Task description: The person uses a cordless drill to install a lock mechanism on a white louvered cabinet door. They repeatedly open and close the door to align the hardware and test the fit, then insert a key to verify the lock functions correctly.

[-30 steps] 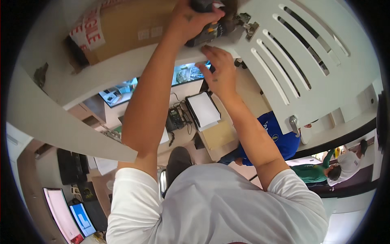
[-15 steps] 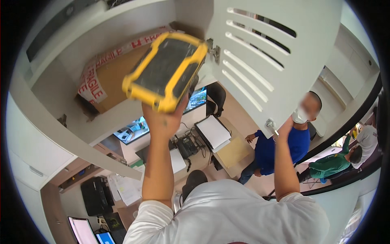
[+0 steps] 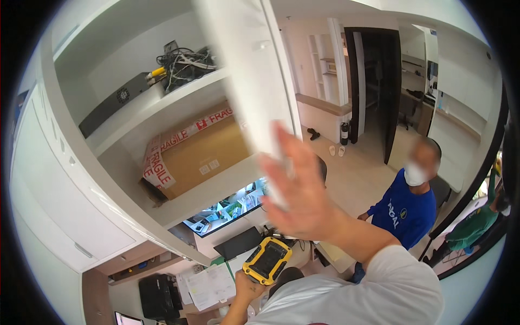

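Note:
At the lower middle, my left hand (image 3: 248, 287) grips a yellow and black boxy device (image 3: 266, 261), held low in front of my shirt over the desk. My right hand (image 3: 298, 187) is raised against the white cabinet door (image 3: 244, 65), fingers spread and blurred, as is the door. Inside the cabinet, a cardboard box (image 3: 200, 154) with red-and-white tape sits on a shelf, and a tangle of cables (image 3: 181, 70) lies on the shelf above beside a dark metal unit (image 3: 116, 103).
A wide monitor (image 3: 225, 208) is under the cabinet, above a desk with papers (image 3: 208, 284) and a black printer (image 3: 157, 295). A person in blue (image 3: 406, 211) stands to the right, another in green (image 3: 471, 233) beyond a dark frame. A fire extinguisher (image 3: 344, 132) stands by a doorway.
The yellow device has come down from cabinet height to desk level in my left hand. My right hand has pushed across with the door, which has swung leftward toward the cabinet.

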### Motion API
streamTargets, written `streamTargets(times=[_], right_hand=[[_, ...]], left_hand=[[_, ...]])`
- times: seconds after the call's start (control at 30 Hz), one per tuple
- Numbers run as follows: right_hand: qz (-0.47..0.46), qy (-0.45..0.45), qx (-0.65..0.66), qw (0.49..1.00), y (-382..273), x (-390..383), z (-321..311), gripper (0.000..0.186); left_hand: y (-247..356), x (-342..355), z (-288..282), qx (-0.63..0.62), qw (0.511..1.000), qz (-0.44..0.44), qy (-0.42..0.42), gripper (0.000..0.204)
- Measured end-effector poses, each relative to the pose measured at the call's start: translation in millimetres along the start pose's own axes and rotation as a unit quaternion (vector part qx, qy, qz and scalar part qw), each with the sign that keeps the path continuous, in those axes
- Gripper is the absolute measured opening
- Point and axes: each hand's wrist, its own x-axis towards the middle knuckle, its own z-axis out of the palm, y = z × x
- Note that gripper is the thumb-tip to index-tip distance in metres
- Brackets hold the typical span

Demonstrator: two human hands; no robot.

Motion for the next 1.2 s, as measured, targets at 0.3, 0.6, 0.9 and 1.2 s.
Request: streamTargets(times=[0.3, 0.6, 0.9, 1.2], right_hand=[[0.017, 0.076, -0.117, 0.99, 5.2, 18.2, 121.3, 0.087], [0.022, 0.019, -0.166, 0.986, 26.0, 29.7, 160.9, 0.065], [0.031, 0.003, -0.238, 0.971, 44.3, 35.9, 192.0, 0.06], [0.062, 0.008, -0.075, 0.995, 17.6, -2.4, 169.7, 0.063]], left_hand=[[-6.3, -44.7, -1.2, -0.044, 0.984, -0.164, 0.06, 0.029], [-22.2, -59.1, -2.1, 0.009, 0.983, -0.182, 0.023, 0.027], [-16.8, -58.9, 9.7, -0.01, 0.982, -0.186, 0.018, 0.027], [-2.9, -53.3, 9.0, -0.018, 0.971, -0.236, 0.012, 0.029]])
